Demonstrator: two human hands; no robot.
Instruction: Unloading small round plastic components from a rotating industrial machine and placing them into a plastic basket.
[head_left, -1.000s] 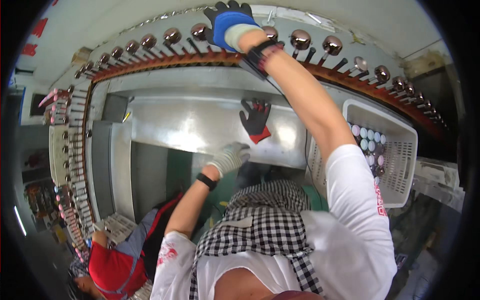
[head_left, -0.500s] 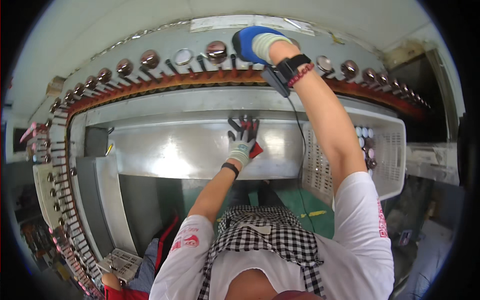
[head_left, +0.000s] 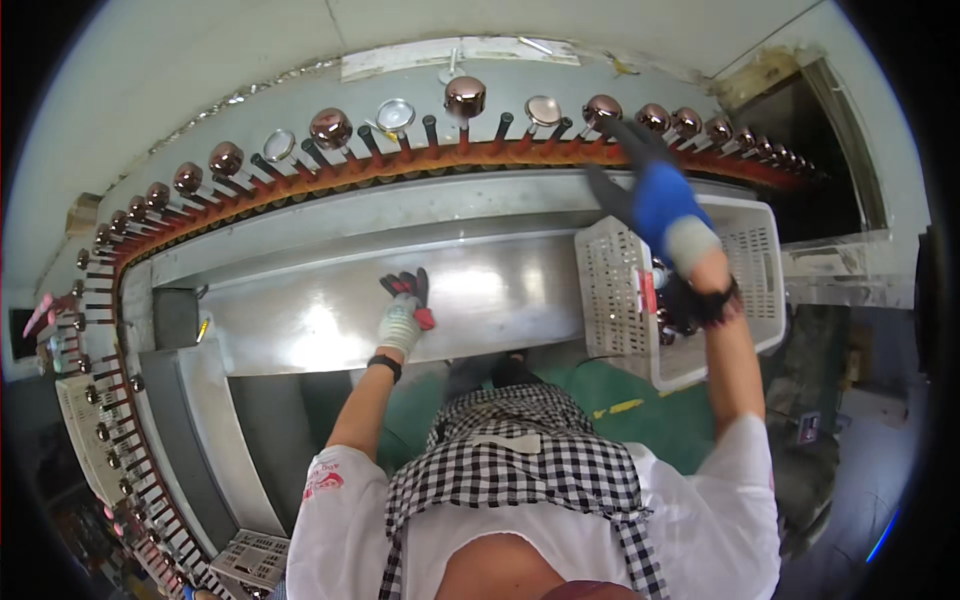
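My right hand (head_left: 655, 195), in a blue glove with dark fingertips, is raised over the near part of the conveyor line, blurred by motion. Its fingers and thumb are apart, and I see nothing between them. Just beyond the fingertips stands a shiny rose-brown round cap (head_left: 602, 109) on a spindle. Below the hand and forearm is a white plastic basket (head_left: 613, 290) with shiny round pieces (head_left: 672, 325) inside, partly hidden by the arm. My left hand (head_left: 405, 305), in a pale knit glove with dark and red fingers, rests on the metal bench (head_left: 500, 290), fingers spread and holding nothing.
A curved conveyor (head_left: 400, 158) with upright spindles bends around the far side and the left. Several carry domed caps, some pale flat discs, others nothing. Another crate (head_left: 250, 560) stands at lower left. A dark opening (head_left: 815, 150) lies at the line's right end.
My right hand has come away from the conveyor, moving right and nearer, over the basket's edge. My left hand sits farther left on the bench. The view has shifted, and the caps appear displaced.
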